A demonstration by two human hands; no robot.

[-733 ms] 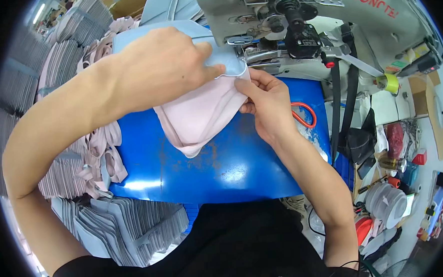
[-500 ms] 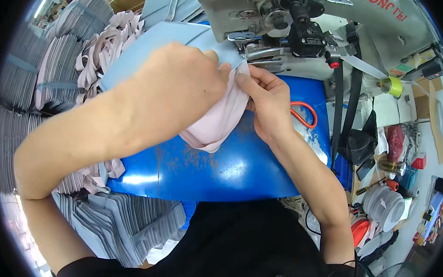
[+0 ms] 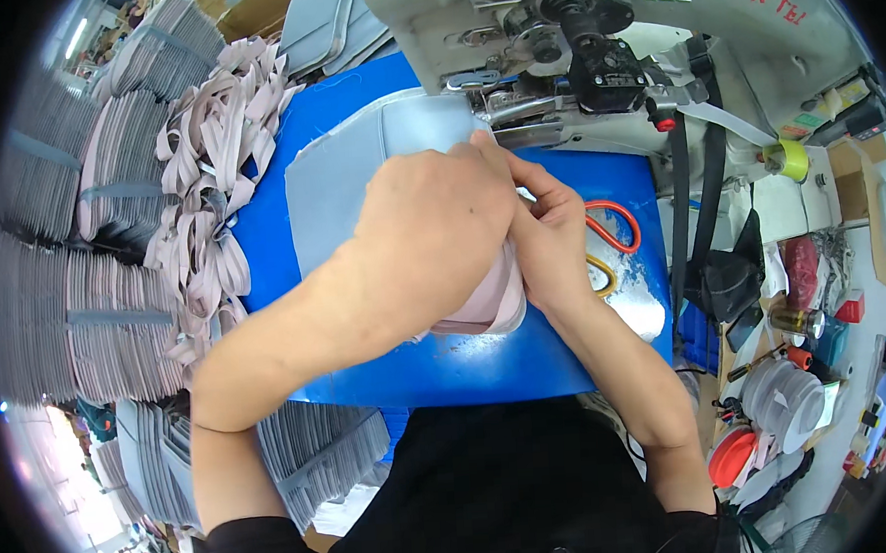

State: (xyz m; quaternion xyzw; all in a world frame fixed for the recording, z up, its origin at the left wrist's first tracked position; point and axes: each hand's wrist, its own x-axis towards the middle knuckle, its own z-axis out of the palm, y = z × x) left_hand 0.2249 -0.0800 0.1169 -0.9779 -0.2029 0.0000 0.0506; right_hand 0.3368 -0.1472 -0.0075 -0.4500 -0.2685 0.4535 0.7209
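Nearest, the dark shirt (image 3: 514, 483) is seen in front of the blue surface (image 3: 528, 372), over whose near left part the left forearm (image 3: 296, 339) is slanted. The left hand (image 3: 441, 237) is now brought farther right and lower than a moment earlier, until the right hand (image 3: 553, 236) is met at the right edge of the fabric piece (image 3: 333, 187). That edge is covered by the left hand; whether it is pinched in the left grip cannot be told. In the right grip the edge appears to be grasped, though the contact is partly hidden.

The fabric piece is now spread on the surface, its blue-grey face turned up to the left of the hands, while the pink layer (image 3: 480, 310), shown more broadly before, is reduced to a small part below them. By this shift, the edge is judged to be realigned beside the metal parts (image 3: 524, 107) of the sewing machine (image 3: 782, 48). To the right, a red loop handle (image 3: 635, 228) is left untouched.

Farther off, more of the heap of pink strips (image 3: 220, 138) is uncovered, and the stacked panels (image 3: 315, 28) are no longer overlapped by the piece.
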